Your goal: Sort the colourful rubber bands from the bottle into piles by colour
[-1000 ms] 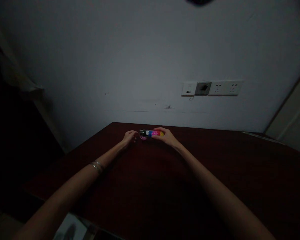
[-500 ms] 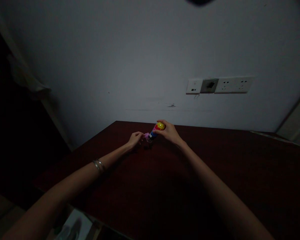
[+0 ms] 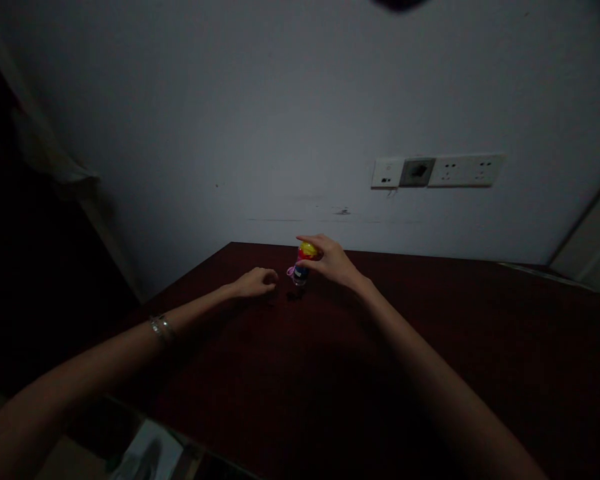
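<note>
My right hand [image 3: 327,260] grips a small colourful bottle [image 3: 307,252] between thumb and fingers. The bottle is yellow on top, red below that and dark blue lower down, with a clear-looking bottom end. It is nearly upright, and a dark shadow lies just under it on the table. A pink loop [image 3: 291,272] sticks out at its left side. To the left, apart from the bottle, is my left hand [image 3: 255,283], its fingers loosely bent with a small gap and nothing visible in them. Two silvery bangles [image 3: 161,327] circle the left wrist.
A dark reddish-brown table [image 3: 260,373] stands against a pale wall [image 3: 205,133]. Sockets and a switch plate [image 3: 437,172] are set in the wall at right. Below the table's front edge, a white item [image 3: 147,450] lies at lower left. Dim cloth [image 3: 65,167] hangs at far left.
My left hand has let go of the pink loop and drawn back leftward. My right hand has shifted slightly left, and the bottle has turned from tilted to nearly upright.
</note>
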{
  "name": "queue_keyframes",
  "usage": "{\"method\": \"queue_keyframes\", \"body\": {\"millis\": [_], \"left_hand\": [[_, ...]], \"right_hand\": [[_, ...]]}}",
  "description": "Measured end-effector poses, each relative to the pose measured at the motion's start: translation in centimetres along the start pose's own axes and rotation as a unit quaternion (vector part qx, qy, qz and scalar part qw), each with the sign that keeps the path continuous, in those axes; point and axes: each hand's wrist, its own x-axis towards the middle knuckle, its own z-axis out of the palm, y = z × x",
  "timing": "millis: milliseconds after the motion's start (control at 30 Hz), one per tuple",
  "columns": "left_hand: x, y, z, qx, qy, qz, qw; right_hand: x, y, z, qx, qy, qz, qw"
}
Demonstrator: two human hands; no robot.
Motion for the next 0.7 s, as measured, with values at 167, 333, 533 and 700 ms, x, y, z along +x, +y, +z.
{"method": "queue_keyframes", "body": {"millis": [167, 333, 533, 700], "left_hand": [[0.0, 3.5, 0.5, -0.143, -0.045, 0.116, 0.982], [1.2, 5.6, 2.4, -0.214, -0.01, 0.057, 0.975], [2.4, 5.2, 2.8, -0.252, 0.071, 0.014, 0.965], [2.5, 4.8, 2.3, -0.275, 0.051, 0.014, 0.96]], "right_hand": [[0.2, -1.7, 0.3, -0.035, -0.067, -0.016, 0.997], [0.3, -2.3, -0.1, -0.036, -0.076, -0.02, 0.996], [0.4, -2.6, -2.5, -0.088, -0.013, -0.021, 0.996], [-0.1, -2.6, -2.5, -0.115, -0.036, -0.008, 0.993]]}}
